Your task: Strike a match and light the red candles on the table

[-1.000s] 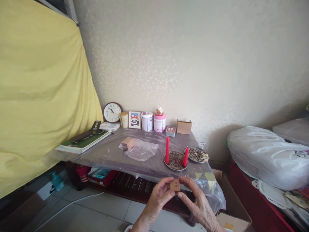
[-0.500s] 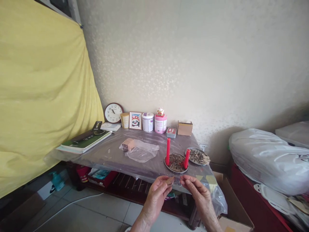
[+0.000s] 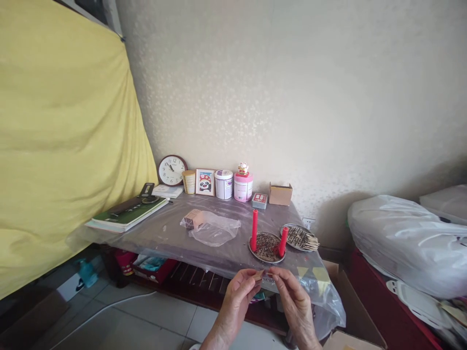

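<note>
My left hand [image 3: 236,295] is closed on a small brown matchbox [image 3: 258,277], held in front of the table's near edge. Close to the box, the pinched fingertips of my right hand [image 3: 293,294] hold a thin matchstick [image 3: 269,275]. Whether the match touches the box, I cannot tell. Just beyond my hands, two red candles, a tall one [image 3: 255,229] and a shorter one [image 3: 283,241], stand on a round metal plate [image 3: 268,261] strewn with dark bits. A second plate [image 3: 296,249] behind it carries burnt pieces and a bunch of pale matchsticks [image 3: 311,242].
A brown packet [image 3: 194,218] in clear plastic [image 3: 215,232] lies mid-table. Along the wall stand a clock [image 3: 172,170], a framed panda picture [image 3: 205,182], tins [image 3: 224,184], a small case [image 3: 259,201] and an open carton [image 3: 280,194]. Books [image 3: 127,214] lie left; a white bag [image 3: 397,238] sits right.
My right hand has shifted left, bringing the matchstick closer to the matchbox. The left hand has barely moved, and the view has shifted slightly.
</note>
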{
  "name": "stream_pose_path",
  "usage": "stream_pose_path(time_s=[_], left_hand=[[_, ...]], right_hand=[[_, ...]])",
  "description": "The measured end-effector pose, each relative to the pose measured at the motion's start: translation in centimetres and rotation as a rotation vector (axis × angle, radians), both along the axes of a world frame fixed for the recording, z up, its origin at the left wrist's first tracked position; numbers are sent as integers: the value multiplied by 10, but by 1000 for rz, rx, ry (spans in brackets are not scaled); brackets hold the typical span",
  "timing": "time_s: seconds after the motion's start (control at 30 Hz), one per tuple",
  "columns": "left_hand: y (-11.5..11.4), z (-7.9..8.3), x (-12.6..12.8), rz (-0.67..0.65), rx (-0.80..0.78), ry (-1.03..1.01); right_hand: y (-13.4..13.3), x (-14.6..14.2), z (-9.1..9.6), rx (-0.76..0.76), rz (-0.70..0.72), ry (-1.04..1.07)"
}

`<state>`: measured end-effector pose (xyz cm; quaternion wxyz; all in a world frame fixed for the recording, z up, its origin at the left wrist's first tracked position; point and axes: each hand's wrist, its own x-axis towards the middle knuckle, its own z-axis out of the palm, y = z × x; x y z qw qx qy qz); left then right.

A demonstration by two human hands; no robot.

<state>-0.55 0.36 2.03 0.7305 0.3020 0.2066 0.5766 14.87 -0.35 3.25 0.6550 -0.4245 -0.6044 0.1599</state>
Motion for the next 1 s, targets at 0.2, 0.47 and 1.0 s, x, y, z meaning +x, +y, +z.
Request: stream_pose_path(time_s=[0.2, 0.47, 1.0], left_hand=[[-1, 0, 2, -7, 7, -10], [2, 1, 4, 20, -1, -5], [1, 6, 7, 55, 23, 42]], right_hand=[[-2, 1, 1, 84, -51, -201], [-3, -1, 3, 144, -55, -289], [-5, -1, 12, 201, -20, -393]])
